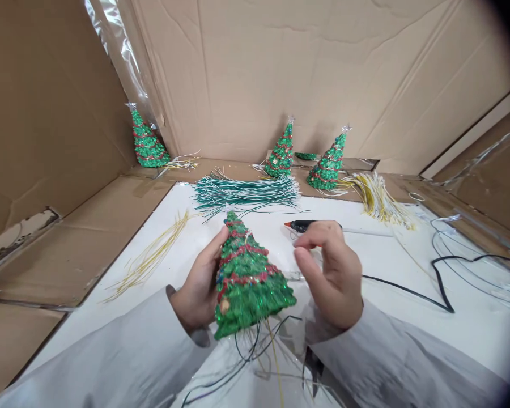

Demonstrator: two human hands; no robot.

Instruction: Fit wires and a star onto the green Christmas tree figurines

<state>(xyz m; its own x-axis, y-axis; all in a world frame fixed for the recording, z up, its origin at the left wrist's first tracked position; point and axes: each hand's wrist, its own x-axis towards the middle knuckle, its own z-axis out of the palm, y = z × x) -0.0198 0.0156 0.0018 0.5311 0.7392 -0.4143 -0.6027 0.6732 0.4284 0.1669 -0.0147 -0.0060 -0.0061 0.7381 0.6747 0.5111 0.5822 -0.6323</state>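
Note:
My left hand [202, 283] grips a small green Christmas tree [249, 283] by its side, the tree tilted with its star away from me. Red garlands and small baubles circle it. Dark, yellow and clear wires [255, 345] hang from its underside. To the right of the tree hovers my right hand [334, 272], fingers curled and thumb and forefinger nearly together; anything between them is too small to make out. Just beyond that hand lies what looks like a glue gun [300, 225], black with an orange tip, a white stick [365, 231] behind it.
Three more trees stand at the back: one left [148, 141], one central [281, 150], one right [328, 161]. Green wires [246, 191] are bundled before them. Yellow wires [157, 252] lie left, yellow-white ones [380, 201] right. A black cord [440, 283] crosses the right side. Cardboard walls [255, 73] enclose the white tabletop [123, 249].

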